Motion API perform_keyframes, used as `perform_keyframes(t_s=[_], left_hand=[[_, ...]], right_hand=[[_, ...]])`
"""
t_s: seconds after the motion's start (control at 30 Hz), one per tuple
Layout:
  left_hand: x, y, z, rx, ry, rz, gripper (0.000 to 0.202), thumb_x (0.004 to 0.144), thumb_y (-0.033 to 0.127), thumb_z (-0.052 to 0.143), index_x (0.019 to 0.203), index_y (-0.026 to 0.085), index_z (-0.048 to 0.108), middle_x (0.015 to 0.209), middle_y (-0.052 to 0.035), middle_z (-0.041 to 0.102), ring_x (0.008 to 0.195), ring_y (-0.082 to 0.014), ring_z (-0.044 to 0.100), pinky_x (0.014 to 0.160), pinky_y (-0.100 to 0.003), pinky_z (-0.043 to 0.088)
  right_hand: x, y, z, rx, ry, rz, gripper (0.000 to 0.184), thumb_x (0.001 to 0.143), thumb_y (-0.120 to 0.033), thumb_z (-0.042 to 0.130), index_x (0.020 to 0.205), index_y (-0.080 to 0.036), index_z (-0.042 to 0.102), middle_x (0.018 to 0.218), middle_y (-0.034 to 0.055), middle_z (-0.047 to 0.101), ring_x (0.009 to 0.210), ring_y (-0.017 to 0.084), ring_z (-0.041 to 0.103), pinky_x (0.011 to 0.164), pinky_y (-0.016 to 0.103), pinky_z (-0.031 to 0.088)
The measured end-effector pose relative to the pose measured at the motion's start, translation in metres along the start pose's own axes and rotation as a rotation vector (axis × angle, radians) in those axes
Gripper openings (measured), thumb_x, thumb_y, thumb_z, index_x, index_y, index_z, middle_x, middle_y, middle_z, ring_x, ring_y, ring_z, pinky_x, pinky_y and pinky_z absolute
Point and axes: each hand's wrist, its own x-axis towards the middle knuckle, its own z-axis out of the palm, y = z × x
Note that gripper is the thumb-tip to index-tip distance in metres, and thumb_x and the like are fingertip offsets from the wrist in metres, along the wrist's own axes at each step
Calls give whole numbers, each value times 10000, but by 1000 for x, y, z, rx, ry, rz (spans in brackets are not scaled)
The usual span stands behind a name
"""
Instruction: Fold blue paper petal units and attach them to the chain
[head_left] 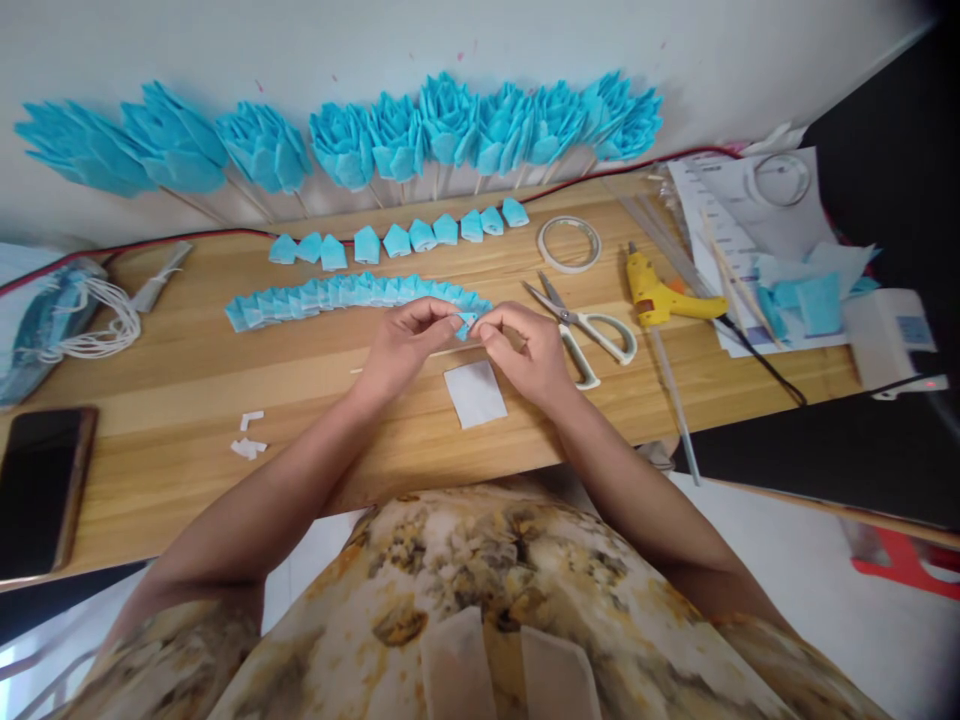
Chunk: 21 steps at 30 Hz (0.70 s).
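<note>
A small blue folded petal (466, 321) is pinched between my two hands above the middle of the table. My left hand (412, 340) grips its left side with thumb and forefinger. On the right side, the fingertips of my right hand (525, 345) are closed on it too. Just below them a pale square sheet (475, 394) lies flat, and a thin stick (450, 350) runs partly hidden behind my fingers. An overlapping row of blue petals (322, 295) curves behind my hands. Scissors (577, 325) with white handles lie spread beside my right hand.
Finished blue flowers (450, 120) on sticks lean along the wall, with separate folded petals (397, 240) before them. To the right are a tape roll (568, 245), a yellow glue gun (664, 290) and papers (750, 240). A phone (45, 490) and white scraps (249, 447) lie left.
</note>
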Motion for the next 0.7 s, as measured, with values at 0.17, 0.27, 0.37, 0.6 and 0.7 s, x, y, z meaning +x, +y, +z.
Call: perform_keyframes(t_s=[0.17, 0.27, 0.37, 0.6, 0.7], left_hand=[[-2, 2, 0, 69, -23, 29, 184, 749, 373, 786, 745, 199, 725, 724, 1, 672, 664, -121, 549, 665, -264, 445], [-3, 2, 0, 101, -31, 70, 179, 765, 373, 777, 743, 202, 728, 712, 0, 675, 660, -127, 555, 658, -269, 441], [-3, 1, 0, 125, -29, 87, 146, 771, 346, 767, 735, 210, 728, 691, 3, 667, 648, -130, 546, 637, -271, 428], [4, -6, -1, -123, 8, -59, 115, 735, 302, 775, 737, 206, 712, 648, 29, 614, 575, -94, 496, 574, -243, 392], [9, -11, -5, -305, 56, -145, 131, 745, 291, 764, 737, 201, 669, 612, 38, 568, 530, -83, 482, 534, -233, 375]], right_hand=[[1, 0, 0, 18, 0, 22, 238, 910, -314, 532, 690, -224, 554, 703, 3, 611, 704, 162, 551, 725, 325, 448], [2, 2, 1, 13, 0, 14, 237, 903, -328, 549, 690, -225, 537, 684, -6, 578, 691, 157, 529, 704, 318, 435], [2, 4, 1, -5, 1, 8, 197, 889, -276, 538, 699, -226, 549, 695, -7, 589, 693, 156, 529, 710, 318, 433], [1, 6, 0, -2, 30, 7, 178, 874, -237, 549, 705, -221, 602, 727, -2, 637, 719, 163, 570, 727, 325, 445], [2, 3, -9, 29, 106, 24, 181, 882, -255, 552, 716, -225, 617, 740, -7, 652, 730, 169, 590, 734, 332, 456]])
